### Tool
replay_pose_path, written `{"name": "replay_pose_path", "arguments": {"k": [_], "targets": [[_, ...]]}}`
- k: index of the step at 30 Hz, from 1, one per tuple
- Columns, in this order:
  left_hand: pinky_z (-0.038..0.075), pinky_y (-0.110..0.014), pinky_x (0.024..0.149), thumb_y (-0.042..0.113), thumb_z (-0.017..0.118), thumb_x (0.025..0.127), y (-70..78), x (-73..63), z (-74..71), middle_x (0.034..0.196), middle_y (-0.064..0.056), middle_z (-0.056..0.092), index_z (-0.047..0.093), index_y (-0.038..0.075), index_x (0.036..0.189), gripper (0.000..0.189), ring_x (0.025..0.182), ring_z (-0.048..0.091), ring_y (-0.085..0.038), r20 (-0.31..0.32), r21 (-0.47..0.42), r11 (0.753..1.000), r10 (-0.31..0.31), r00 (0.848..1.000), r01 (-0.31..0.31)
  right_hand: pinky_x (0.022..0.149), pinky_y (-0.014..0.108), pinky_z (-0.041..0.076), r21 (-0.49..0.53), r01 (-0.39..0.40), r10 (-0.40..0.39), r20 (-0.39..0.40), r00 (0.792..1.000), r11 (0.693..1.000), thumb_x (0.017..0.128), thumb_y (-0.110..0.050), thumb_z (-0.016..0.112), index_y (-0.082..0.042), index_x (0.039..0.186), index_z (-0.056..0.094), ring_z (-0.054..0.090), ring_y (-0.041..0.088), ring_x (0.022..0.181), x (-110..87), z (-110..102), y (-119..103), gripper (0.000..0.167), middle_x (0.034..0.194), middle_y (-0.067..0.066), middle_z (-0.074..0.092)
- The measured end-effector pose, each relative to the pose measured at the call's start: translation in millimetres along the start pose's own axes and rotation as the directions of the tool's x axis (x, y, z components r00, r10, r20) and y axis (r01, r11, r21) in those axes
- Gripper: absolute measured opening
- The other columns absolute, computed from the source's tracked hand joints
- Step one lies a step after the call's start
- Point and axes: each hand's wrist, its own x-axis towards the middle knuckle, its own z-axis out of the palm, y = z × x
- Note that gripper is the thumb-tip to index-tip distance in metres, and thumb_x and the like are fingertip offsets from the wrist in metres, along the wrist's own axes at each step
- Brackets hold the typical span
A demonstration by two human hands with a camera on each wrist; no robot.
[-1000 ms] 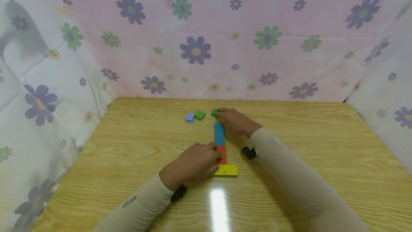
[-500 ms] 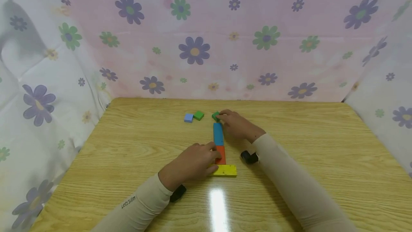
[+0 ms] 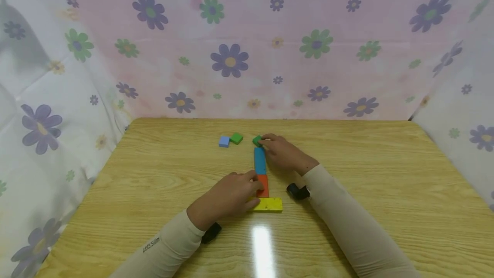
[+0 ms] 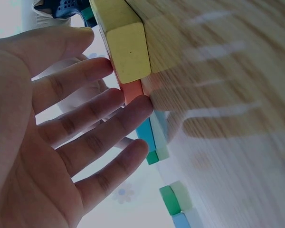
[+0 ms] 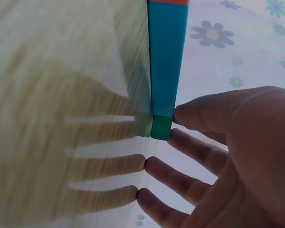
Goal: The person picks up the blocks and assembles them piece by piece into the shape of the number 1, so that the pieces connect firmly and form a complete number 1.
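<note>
Step in hand, as judged: the person is fitting a small green block [image 3: 257, 140] against the far end of the blue block [image 3: 260, 161]. The green block is lying at the fingertips of the right hand [image 3: 289, 153], its end meeting the blue. A red block [image 3: 264, 180] and a crosswise yellow block [image 3: 271, 204] are lying at the left hand [image 3: 231, 192]. Left: fingers lying wide, nearly straight, one resting over red, thumb at yellow. Right: thumb and forefinger sitting close at the green; pinching or merely pressing, cannot tell. Next move is probably calling for light squaring-up, the left steadying red and yellow. Green block: looking dark, smooth, corners slightly rounded, far shorter than the blue. A loose green tile [image 3: 236, 138] and pale blue tile [image 3: 224, 141] are lying beyond the left hand.
</note>
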Motion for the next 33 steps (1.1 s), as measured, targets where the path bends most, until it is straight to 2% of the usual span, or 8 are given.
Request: {"name": "replay_pose_path", "arguments": {"k": [14,33], "targets": [[0.057,-0.034,0.083,0.034,0.065,0.097,-2.6,-0.2,2.0,0.111,0.0,0.066,0.073,0.019,0.114,0.024,0.089,0.067,-0.012,-0.023,-0.008,1.0,0.01,1.0,-0.01,0.112,0.051,0.041,-0.025,0.002,-0.002,0.006,1.0,1.0,0.107,-0.013,0.044,-0.003,0.149,0.046,0.045,0.039,0.139,1.1,1.3,-0.6,0.043,0.153,0.02,0.042],[0.055,-0.032,0.072,0.029,0.065,0.097,-3.2,-1.2,3.4,0.101,0.0,0.067,0.074,0.017,0.111,0.02,0.076,0.064,-0.008,-0.093,0.009,0.999,0.051,0.994,-0.051,0.11,0.049,0.044,-0.052,-0.003,0.003,-0.003,1.0,0.999,0.105,-0.015,0.049,-0.003,0.147,0.048,0.046,0.037,0.138,-0.4,1.9,-1.0,0.043,0.151,0.02,0.045]]}}
